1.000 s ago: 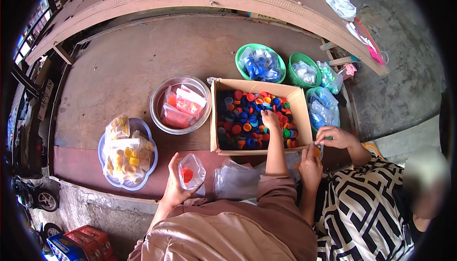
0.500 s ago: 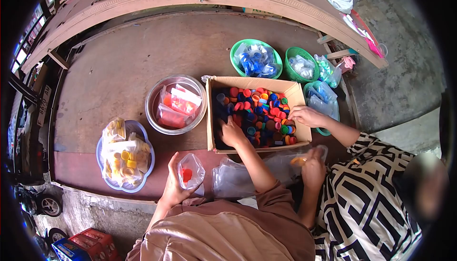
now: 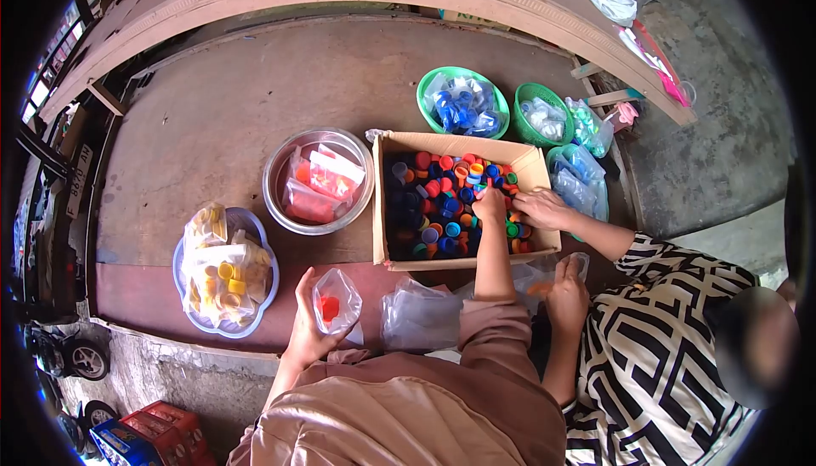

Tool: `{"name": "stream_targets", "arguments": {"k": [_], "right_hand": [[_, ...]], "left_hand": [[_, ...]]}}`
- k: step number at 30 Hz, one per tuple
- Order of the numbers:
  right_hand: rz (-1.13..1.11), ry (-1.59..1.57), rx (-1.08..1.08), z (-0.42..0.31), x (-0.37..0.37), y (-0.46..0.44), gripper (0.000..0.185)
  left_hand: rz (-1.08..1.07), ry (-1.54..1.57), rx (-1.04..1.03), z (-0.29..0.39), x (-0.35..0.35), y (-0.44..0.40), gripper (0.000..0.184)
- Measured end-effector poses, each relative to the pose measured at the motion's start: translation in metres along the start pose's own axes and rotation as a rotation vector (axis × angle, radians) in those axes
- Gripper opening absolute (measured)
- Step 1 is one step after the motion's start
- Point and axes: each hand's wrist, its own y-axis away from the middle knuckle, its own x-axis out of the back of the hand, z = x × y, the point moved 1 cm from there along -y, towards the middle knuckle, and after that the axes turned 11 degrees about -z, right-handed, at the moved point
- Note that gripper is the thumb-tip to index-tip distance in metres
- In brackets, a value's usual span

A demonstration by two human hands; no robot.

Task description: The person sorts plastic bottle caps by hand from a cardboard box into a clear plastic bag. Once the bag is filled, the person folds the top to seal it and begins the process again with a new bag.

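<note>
One bag point(image 3: 347, 291), red cap point(image 3: 329, 308) inside, is gripped by the fingers of the left hand point(image 3: 308, 337); the right hand point(image 3: 490, 206) has swung rightward across the box point(image 3: 463, 264), its fingertips amid caps point(image 3: 450, 209) near a co-worker's hand point(image 3: 546, 209), grasp hidden: picking seems shifted there.

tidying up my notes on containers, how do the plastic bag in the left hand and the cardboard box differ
The plastic bag is see-through and small; the cardboard box is brown, solid and much larger. The bag shows only red contents; the box holds many caps of mixed colours. The left hand holds the bag, while the box sits on the table. Both are open at the top.
</note>
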Motion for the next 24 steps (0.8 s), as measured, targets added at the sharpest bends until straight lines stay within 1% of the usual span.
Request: {"name": "stream_targets", "arguments": {"k": [5, 8, 12, 15, 18, 21, 24], "right_hand": [[-0.025, -0.014, -0.207, -0.038, 0.037, 0.018, 0.040], [-0.056, -0.002, -0.132, -0.019, 0.018, 0.005, 0.055], [0.015, 0.000, -0.121, -0.024, 0.018, 0.011, 0.049], [0.042, -0.103, -0.131, -0.025, 0.017, 0.011, 0.041], [0.083, -0.098, -0.101, -0.024, 0.013, 0.010, 0.035], [0.179, -0.203, -0.093, -0.025, 0.009, 0.007, 0.033], [0.225, -0.337, -0.042, -0.020, 0.007, 0.002, 0.034]], "left_hand": [[-0.012, 0.037, 0.007, -0.001, -0.001, 0.003, 0.104], [0.010, 0.030, 0.003, -0.001, 0.000, 0.005, 0.104], [0.024, -0.003, -0.020, 0.000, 0.001, 0.007, 0.104], [0.025, 0.026, -0.023, -0.002, 0.000, 0.009, 0.104], [0.047, 0.020, -0.024, 0.001, 0.000, 0.010, 0.103], [0.047, 0.040, -0.015, 0.001, 0.001, 0.011, 0.103], [0.050, 0.043, -0.016, 0.001, 0.000, 0.011, 0.103]]}}
